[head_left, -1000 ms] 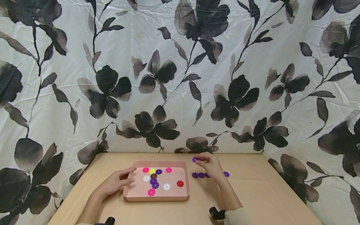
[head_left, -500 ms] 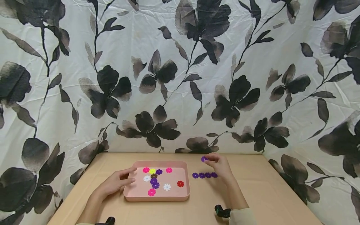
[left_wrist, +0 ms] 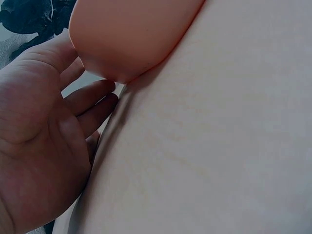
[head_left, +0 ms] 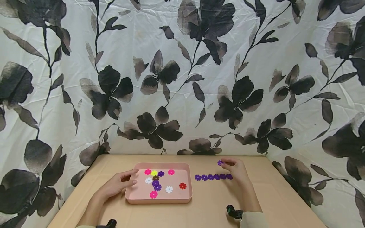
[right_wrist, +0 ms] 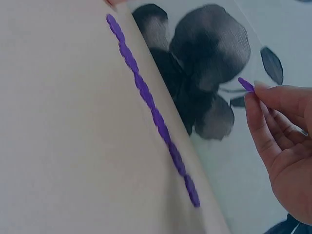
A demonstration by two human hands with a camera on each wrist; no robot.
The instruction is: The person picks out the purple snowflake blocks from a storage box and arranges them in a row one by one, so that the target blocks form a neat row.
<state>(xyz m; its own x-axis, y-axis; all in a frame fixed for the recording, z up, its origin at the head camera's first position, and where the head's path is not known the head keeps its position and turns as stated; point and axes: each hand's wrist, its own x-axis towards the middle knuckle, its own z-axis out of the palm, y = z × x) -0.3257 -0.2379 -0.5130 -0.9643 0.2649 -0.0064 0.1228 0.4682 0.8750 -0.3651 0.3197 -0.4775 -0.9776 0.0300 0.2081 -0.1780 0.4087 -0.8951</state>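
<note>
Thumb and forefinger of my right hand [head_left: 236, 171] pinch a small purple flower-shaped disc [head_left: 220, 162], raised above the far part of the table. In the right wrist view the purple disc [right_wrist: 246, 85] shows nearly edge-on at the fingertips. Below that hand, a straight row of purple flower-shaped discs [head_left: 210, 177] lies edge to edge, right of the pink tray [head_left: 158, 201]. At the tray's left side, my left hand [head_left: 115, 185] rests with relaxed fingers and thumb at the rim. In the left wrist view, fingers [left_wrist: 95, 114] lie beside the tray's rounded corner [left_wrist: 124, 39].
Inside the tray lie pink [head_left: 153, 194], white [head_left: 169, 189], red [head_left: 182, 186], yellow [head_left: 154, 173], brown and purple flower discs, some overlapping. The tan table [head_left: 208, 212] ends at a floral cloth [head_left: 199, 95] hanging behind. Black wrist gear [head_left: 234, 212] sits by the right sleeve.
My right hand has moved right along the row, carrying the purple disc and uncovering more of the row. The left hand and the tray have stayed in place.
</note>
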